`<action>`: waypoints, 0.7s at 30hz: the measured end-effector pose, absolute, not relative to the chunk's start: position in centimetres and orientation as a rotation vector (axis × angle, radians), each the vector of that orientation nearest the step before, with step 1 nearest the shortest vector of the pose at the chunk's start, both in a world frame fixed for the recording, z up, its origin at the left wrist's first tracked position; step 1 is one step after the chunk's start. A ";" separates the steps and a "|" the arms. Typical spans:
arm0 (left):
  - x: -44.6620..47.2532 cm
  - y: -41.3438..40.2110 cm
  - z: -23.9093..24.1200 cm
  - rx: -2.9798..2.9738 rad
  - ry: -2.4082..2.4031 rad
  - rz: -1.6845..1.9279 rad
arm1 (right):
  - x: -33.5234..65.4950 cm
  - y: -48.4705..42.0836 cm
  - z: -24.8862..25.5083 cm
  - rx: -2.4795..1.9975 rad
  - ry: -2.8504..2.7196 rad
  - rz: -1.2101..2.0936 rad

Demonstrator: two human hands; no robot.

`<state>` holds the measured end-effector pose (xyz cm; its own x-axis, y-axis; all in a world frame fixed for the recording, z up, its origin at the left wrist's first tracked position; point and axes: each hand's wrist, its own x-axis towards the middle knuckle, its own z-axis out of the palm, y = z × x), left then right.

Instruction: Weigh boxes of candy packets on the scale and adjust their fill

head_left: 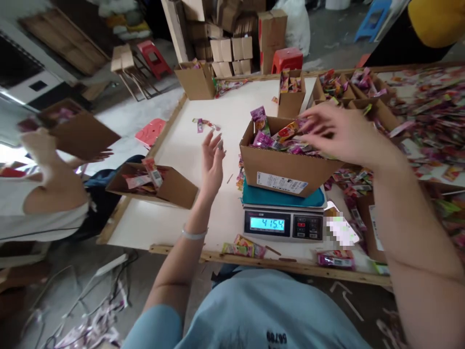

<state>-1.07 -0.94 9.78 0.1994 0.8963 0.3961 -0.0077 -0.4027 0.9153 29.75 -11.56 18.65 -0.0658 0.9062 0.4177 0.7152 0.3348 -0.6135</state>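
My right hand [336,131] hovers over the right end of an open cardboard box [254,167], its fingers apart near the packets and nothing plainly gripped. Purple and orange snack packets [264,140] fill this box, and one stands up at its left corner. The box rests on the teal top of a digital scale [283,224], whose lit display appears to read 415.4. Left of the box, my left hand [212,165] is raised above the white table with fingers loosely spread and nothing in it.
A smaller box of packets [170,186] stands at the table's left edge, beside a person holding another box [78,128]. More filled boxes [292,97] line the back right, near a large packet heap [432,111]. Loose packets [245,246] lie along the front edge.
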 end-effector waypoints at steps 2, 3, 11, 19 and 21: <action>0.7 0.0 10.5 1.670 0.750 1.312 | 29.8 -8.7 18.4 -1.486 -2.135 0.375; 1.5 0.3 10.7 1.694 0.697 1.305 | 29.9 -7.6 18.3 -1.508 -2.244 0.378; 3.0 -0.6 11.4 1.701 0.525 1.316 | 29.5 -8.2 20.2 -1.630 -2.495 0.140; 2.0 -0.9 12.0 1.677 0.560 1.378 | 30.8 -9.9 20.3 -1.492 -1.996 0.139; 1.9 -0.9 11.9 1.659 0.563 1.371 | 31.0 -10.2 20.1 -1.472 -1.829 0.160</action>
